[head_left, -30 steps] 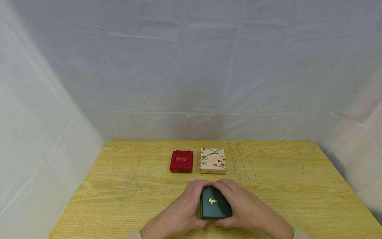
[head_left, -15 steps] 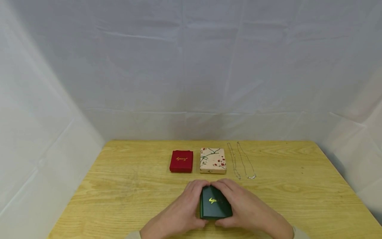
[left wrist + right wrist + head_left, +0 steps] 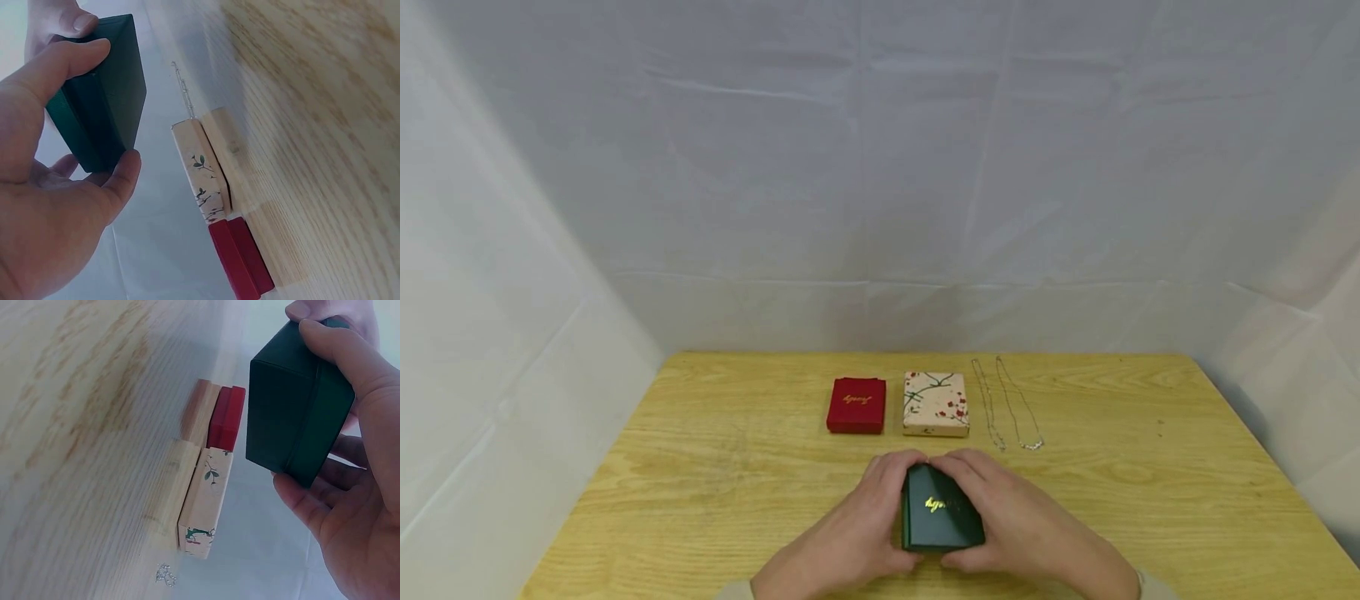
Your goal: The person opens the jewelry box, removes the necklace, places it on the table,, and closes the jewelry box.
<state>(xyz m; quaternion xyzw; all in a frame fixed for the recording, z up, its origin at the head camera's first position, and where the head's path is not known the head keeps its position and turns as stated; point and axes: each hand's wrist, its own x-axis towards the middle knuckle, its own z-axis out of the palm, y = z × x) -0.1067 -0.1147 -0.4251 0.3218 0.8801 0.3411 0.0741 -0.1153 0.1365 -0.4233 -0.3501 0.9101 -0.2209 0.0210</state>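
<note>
A dark green jewelry box (image 3: 943, 512) with gold lettering on its lid is held between both hands, near the table's front. My left hand (image 3: 865, 525) grips its left side, thumb at the near edge and fingers at the far edge. On the opposite side my right hand (image 3: 1018, 525) grips it the same way. Both wrist views show the green box (image 3: 106, 94) lifted off the table with its lid on. Behind it lie a red jewelry box (image 3: 856, 406) and a cream box (image 3: 936, 404) with a red-flower and branch print.
Two thin silver necklaces (image 3: 1032, 444) lie stretched out side by side, right of the cream box. The wooden table (image 3: 715, 467) meets a white cloth backdrop (image 3: 925, 167) at its back edge, with more white cloth on both sides.
</note>
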